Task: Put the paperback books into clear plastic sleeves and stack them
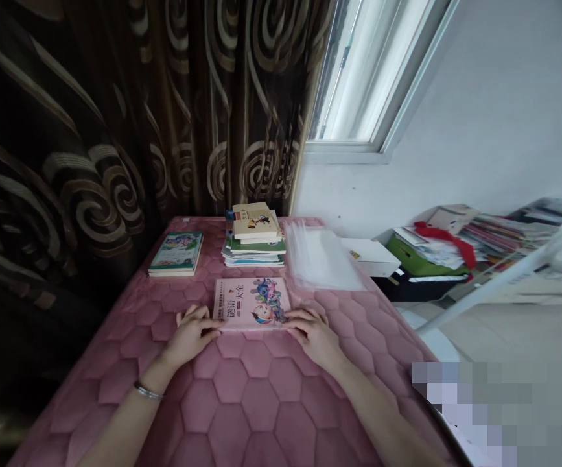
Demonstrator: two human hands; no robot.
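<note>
A pink book (232,308) with Chinese characters and cartoon figures on its cover lies flat in the middle of the pink padded table covering (256,402). My left hand (196,331) is closed on its lower left corner, thumb at the near edge. At the lower right corner, my right hand (310,331) grips the book's side with bent fingers. Behind the book rises a stack of books (254,250), topped by a cream one. To the right of that stack lie clear plastic sheets (322,256).
One or more books with a green cover (176,251) lie at the back left. A white box (371,256) sits beyond the sheets, near a green container (417,253) of papers. Dark patterned curtains (188,110) hang behind and left; a white pole (480,292) slants at right.
</note>
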